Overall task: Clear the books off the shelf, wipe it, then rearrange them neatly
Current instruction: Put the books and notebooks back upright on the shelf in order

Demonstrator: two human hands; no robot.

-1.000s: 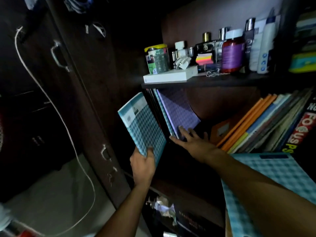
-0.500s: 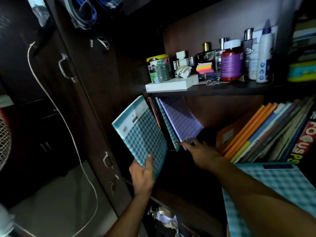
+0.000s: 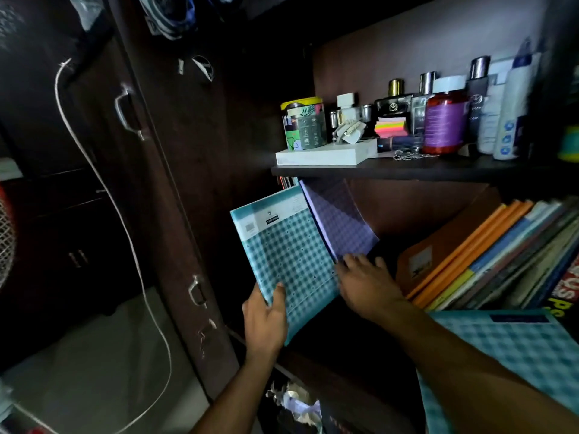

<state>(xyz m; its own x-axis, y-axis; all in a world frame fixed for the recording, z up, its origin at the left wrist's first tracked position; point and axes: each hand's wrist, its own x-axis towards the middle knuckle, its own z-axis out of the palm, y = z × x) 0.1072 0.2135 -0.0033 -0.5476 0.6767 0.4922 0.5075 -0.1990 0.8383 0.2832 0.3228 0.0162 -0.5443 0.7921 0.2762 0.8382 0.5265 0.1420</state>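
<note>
My left hand (image 3: 264,321) grips the bottom corner of a teal checked notebook (image 3: 286,252), held tilted at the left end of the dark wooden shelf (image 3: 341,364). My right hand (image 3: 365,285) rests with spread fingers against the lower edge of a purple checked notebook (image 3: 340,219) that leans just behind the teal one. A few thin dark books stand hidden behind them. To the right a row of books (image 3: 495,255) with orange, blue and grey spines leans leftwards. Another teal checked notebook (image 3: 513,352) sits under my right forearm.
The upper shelf (image 3: 391,170) carries a white box (image 3: 326,156), a yellow-lidded tin (image 3: 302,123), sticky notes, bottles and a red jar (image 3: 445,120). A dark cupboard door (image 3: 163,170) with metal handles stands left; a white cord (image 3: 103,189) hangs there. Crumpled paper (image 3: 294,402) lies below.
My left hand has brought the teal notebook rightwards against the purple one. My right hand has slid down from the purple cover to its lower edge.
</note>
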